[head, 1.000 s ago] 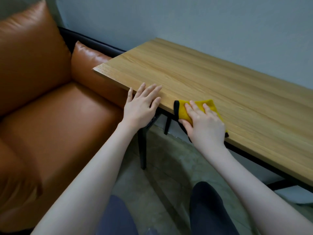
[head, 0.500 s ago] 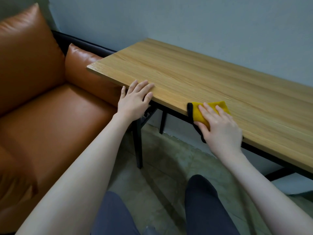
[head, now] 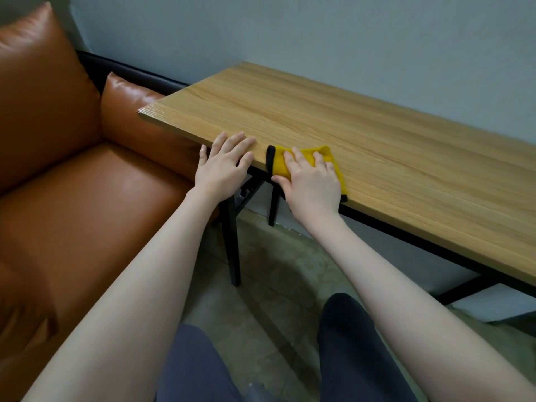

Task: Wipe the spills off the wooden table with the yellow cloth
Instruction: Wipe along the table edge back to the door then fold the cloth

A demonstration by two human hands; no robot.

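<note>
My right hand [head: 311, 181] presses flat, fingers spread, on the yellow cloth [head: 307, 163] at the surface [head: 377, 146] near edge; my left hand [head: 222, 166], at 9 o'clock, rests open, holding nothing.

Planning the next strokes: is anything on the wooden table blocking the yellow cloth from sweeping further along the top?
Nothing visible does. The right hand presses the yellow cloth flat at the near edge of the wooden table. The left hand rests beside it, towards the table's sofa end.
</note>
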